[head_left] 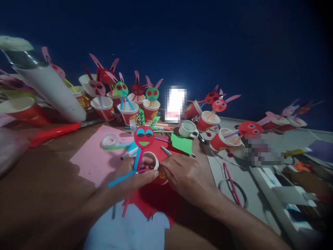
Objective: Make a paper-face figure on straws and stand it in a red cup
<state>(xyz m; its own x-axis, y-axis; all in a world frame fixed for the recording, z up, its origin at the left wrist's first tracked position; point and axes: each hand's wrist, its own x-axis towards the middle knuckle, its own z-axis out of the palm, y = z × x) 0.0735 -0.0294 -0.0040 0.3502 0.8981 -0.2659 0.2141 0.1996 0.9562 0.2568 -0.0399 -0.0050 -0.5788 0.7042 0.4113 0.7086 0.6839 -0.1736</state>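
Note:
In the middle of the head view, my left hand (pixel 139 173) is closed on a red and white paper cup (pixel 155 160), fingers inside its opening and thumb along the rim. Blue and pink drinking straws (pixel 138 158) rise from the cup, topped by a round red paper face (pixel 144 136) with blue eyes, a green mouth and green leaf-patterned ears. My right hand (pixel 186 172) has its fingers curled against the cup's right side; its fingertips are partly hidden. Beneath both hands lies red paper (pixel 161 198). A silver-tipped tool (pixel 165 150) lies just behind the right hand.
Several cups with paper-faced straw figures (pixel 128 111) line the back. Pink paper (pixel 90 156), a tape roll (pixel 109 141), green paper (pixel 181 143) and a white mug (pixel 188 129) surround the work. A large cylinder (pixel 52 83) leans at left; a bright screen (pixel 175 104) stands behind.

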